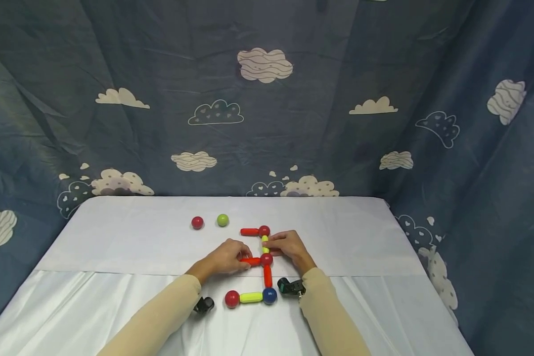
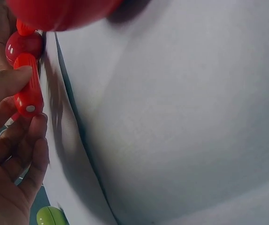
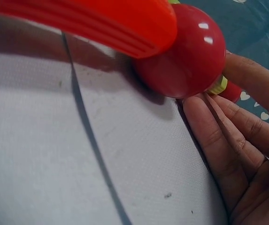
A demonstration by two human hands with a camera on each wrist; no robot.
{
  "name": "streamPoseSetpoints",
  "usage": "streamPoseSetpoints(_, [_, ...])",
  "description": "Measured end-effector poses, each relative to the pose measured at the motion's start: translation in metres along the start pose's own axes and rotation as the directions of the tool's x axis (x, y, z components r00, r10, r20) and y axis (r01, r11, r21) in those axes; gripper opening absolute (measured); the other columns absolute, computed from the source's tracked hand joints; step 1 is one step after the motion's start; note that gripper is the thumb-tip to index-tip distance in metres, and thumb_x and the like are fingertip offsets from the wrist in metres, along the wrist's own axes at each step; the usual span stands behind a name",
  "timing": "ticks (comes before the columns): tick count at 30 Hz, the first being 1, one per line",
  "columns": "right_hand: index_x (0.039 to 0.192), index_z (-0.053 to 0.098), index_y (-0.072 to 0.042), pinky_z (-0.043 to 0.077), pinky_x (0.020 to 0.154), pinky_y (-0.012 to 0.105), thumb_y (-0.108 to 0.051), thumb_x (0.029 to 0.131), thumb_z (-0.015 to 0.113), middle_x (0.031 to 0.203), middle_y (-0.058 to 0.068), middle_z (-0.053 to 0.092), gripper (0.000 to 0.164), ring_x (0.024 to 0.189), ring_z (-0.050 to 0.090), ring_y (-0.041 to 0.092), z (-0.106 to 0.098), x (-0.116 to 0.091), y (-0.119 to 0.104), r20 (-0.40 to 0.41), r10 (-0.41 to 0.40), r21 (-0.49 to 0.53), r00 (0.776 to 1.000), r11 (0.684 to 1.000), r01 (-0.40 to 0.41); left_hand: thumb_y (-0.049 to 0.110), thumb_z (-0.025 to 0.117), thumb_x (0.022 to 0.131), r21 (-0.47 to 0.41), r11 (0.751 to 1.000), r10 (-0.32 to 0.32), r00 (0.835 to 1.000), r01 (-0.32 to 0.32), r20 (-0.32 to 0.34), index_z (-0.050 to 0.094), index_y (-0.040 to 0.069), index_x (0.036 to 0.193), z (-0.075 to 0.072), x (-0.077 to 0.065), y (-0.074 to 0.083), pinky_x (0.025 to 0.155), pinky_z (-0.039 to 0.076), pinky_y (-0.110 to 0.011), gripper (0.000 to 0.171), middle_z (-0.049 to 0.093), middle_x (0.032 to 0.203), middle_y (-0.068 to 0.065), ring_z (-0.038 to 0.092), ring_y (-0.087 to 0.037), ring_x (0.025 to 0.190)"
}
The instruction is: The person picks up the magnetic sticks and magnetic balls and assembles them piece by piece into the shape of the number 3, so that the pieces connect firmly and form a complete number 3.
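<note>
A figure of balls and rods lies on the white table. My left hand (image 1: 228, 256) pinches a red rod (image 2: 29, 89) between thumb and fingers; its inner end meets the middle red ball (image 1: 266, 259). With my right hand (image 1: 290, 245) I grip the upper yellow-green rod (image 1: 265, 243) just above that ball. A red ball (image 1: 264, 231) tops this rod, and another red rod (image 1: 249, 231) points left from it. Below the middle ball, a red rod (image 1: 267, 277) runs down to a blue ball (image 1: 269, 295). From there a yellow-green rod (image 1: 251, 297) leads left to a red ball (image 1: 232, 299).
A loose red ball (image 1: 198, 222) and a green ball (image 1: 223, 220) lie at the back of the table (image 1: 129, 237), left of the figure. Behind the table hangs a dark blue cloud-print curtain (image 1: 293, 143). A black wrist camera (image 1: 291, 287) sits close beside the blue ball.
</note>
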State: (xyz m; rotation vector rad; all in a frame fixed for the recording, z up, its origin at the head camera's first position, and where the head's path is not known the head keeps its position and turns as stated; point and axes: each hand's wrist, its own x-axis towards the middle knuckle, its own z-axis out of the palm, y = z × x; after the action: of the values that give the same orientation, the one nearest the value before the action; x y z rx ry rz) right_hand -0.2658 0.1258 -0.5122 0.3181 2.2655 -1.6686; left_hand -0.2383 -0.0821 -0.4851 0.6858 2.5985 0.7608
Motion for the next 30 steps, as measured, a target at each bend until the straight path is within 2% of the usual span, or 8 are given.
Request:
streamPoseSetpoints(6, [0.098, 0.073, -0.001, 0.054, 0.063, 0.025, -0.017, 0.074, 0.083, 0.089, 0.009, 0.070, 0.030, 0.067, 0.067, 0.015, -0.001, 0.002, 0.001, -0.010, 0.002, 0.000, 1.000, 1.000, -0.002, 0.019, 0.076, 0.082, -0.026, 0.999, 0.022, 1.000, -0.023, -0.015, 0.070, 0.011, 0.101, -0.002, -0.001, -0.002, 0.067, 0.043, -0.027, 0.022, 0.057, 0.076, 0.005, 0.050, -0.013, 0.073])
streamPoseSetpoints(11, [0.098, 0.073, -0.001, 0.054, 0.064, 0.025, -0.019, 0.075, 0.083, 0.089, 0.009, 0.070, 0.031, 0.068, 0.067, 0.015, -0.002, 0.002, 0.001, 0.006, -0.007, -0.005, 1.000, 1.000, 0.007, 0.023, 0.074, 0.085, -0.038, 0.998, 0.048, 0.998, -0.050, -0.049, 0.070, 0.012, 0.098, -0.007, -0.006, -0.010, 0.071, 0.046, -0.027, 0.017, 0.060, 0.077, 0.008, 0.053, -0.010, 0.074])
streamPoseSetpoints(15, [0.098, 0.073, -0.001, 0.054, 0.063, 0.024, -0.017, 0.076, 0.082, 0.088, 0.009, 0.069, 0.029, 0.067, 0.067, 0.015, -0.004, 0.001, 0.001, 0.003, -0.009, -0.007, 1.000, 1.000, 0.009, 0.026, 0.073, 0.086, -0.022, 0.999, 0.043, 0.996, -0.044, -0.074, 0.069, 0.014, 0.097, -0.014, -0.008, -0.018, 0.074, 0.046, -0.028, 0.017, 0.060, 0.079, 0.009, 0.052, -0.009, 0.076])
streamPoseSetpoints(18, [0.097, 0.073, -0.001, 0.054, 0.063, 0.024, -0.016, 0.076, 0.082, 0.088, 0.009, 0.069, 0.028, 0.067, 0.066, 0.015, -0.005, 0.001, 0.000, -0.004, -0.012, -0.010, 1.000, 1.000, 0.012, 0.026, 0.074, 0.085, 0.017, 1.000, 0.015, 0.993, -0.013, -0.117, 0.068, 0.015, 0.094, -0.024, -0.008, -0.024, 0.077, 0.045, -0.030, 0.015, 0.058, 0.080, 0.009, 0.051, -0.010, 0.078])
streamPoseSetpoints(23, [0.099, 0.073, -0.001, 0.054, 0.064, 0.025, -0.018, 0.077, 0.082, 0.089, 0.009, 0.070, 0.030, 0.068, 0.066, 0.015, -0.004, 0.001, 0.000, 0.018, -0.019, -0.008, 1.000, 1.000, 0.019, 0.023, 0.074, 0.084, 0.094, 0.995, -0.012, 0.972, 0.035, -0.236, 0.063, 0.016, 0.085, -0.041, -0.010, -0.037, 0.078, 0.042, -0.035, 0.013, 0.055, 0.081, 0.003, 0.049, -0.016, 0.082])
streamPoseSetpoints(30, [0.099, 0.073, -0.001, 0.054, 0.063, 0.025, -0.016, 0.077, 0.081, 0.088, 0.010, 0.070, 0.028, 0.068, 0.067, 0.016, 0.000, -0.002, 0.000, 0.013, -0.020, -0.003, 1.000, 1.000, 0.020, 0.020, 0.073, 0.085, 0.072, 0.997, -0.013, 0.933, 0.041, -0.358, 0.062, 0.009, 0.099, -0.054, -0.005, -0.049, 0.088, 0.040, -0.044, 0.021, 0.059, 0.098, -0.011, 0.051, -0.027, 0.096])
